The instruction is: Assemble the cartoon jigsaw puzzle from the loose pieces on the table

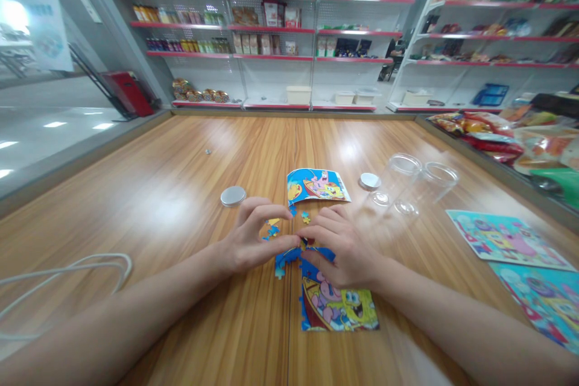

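Observation:
A partly assembled jigsaw puzzle (337,307) with a yellow sponge character and a pink figure lies on the wooden table in front of me. Above its upper edge, my right hand (346,247) pinches a small dark puzzle piece (304,243) between thumb and fingers. My left hand (253,238) curves in from the left, index finger and thumb apart, its thumb tip close to that piece; whether it touches cannot be told. Loose blue pieces (280,266) lie under and beside the left hand. A yellow-and-blue piece (306,218) sits between the hands. Beyond them rests a curled reference picture (319,186).
Two clear jars (402,181) stand right of the picture, near a silver lid (370,181). Another lid (233,195) lies left. Two printed sheets (511,238) are at the right edge, a white cable (104,262) at left. Snack bags (486,132) sit beyond the table's right rim.

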Demonstrator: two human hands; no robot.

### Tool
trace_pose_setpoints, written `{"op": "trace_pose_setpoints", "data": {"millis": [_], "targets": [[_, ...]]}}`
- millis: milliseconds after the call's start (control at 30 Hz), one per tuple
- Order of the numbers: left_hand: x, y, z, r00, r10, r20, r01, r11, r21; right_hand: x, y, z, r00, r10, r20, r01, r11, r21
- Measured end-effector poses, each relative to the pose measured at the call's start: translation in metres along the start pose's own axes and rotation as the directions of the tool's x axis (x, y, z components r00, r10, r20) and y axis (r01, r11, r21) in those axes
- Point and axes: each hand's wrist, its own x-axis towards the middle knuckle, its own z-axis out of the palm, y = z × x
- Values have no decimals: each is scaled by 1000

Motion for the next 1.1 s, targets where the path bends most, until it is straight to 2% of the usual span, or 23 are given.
{"op": "trace_pose_setpoints", "data": {"millis": [167, 367, 500, 600, 733, 933, 1100], "targets": [[-1, -2, 1, 1000, 0, 29, 0, 1000, 1, -1, 3, 3, 997, 7, -72, -9, 999, -39], [3, -1, 4, 997, -81, 12, 81, 997, -1, -1, 7, 2, 983, 35, -183, -53, 994, -98], [7, 1, 2, 990, -98, 104, 105, 992, -71, 0, 7, 2, 976, 44, -213, -70, 990, -119], [10, 3, 1, 982, -80, 174, 102, 987, -122, 0, 7, 3, 977, 21, -212, -50, 990, -135], [12, 4, 4, 973, -93, 213, 125, 982, -140, 0, 8, 4, 981, -7, -195, -24, 988, -154], [13, 5, 6, 976, -109, 190, 133, 984, -121, 0, 5, 5, 981, -18, -193, -14, 986, -165], [14, 5, 5, 978, -128, 164, 144, 985, -91, 0, 3, 5, 990, 14, -143, -34, 990, -139]]}}
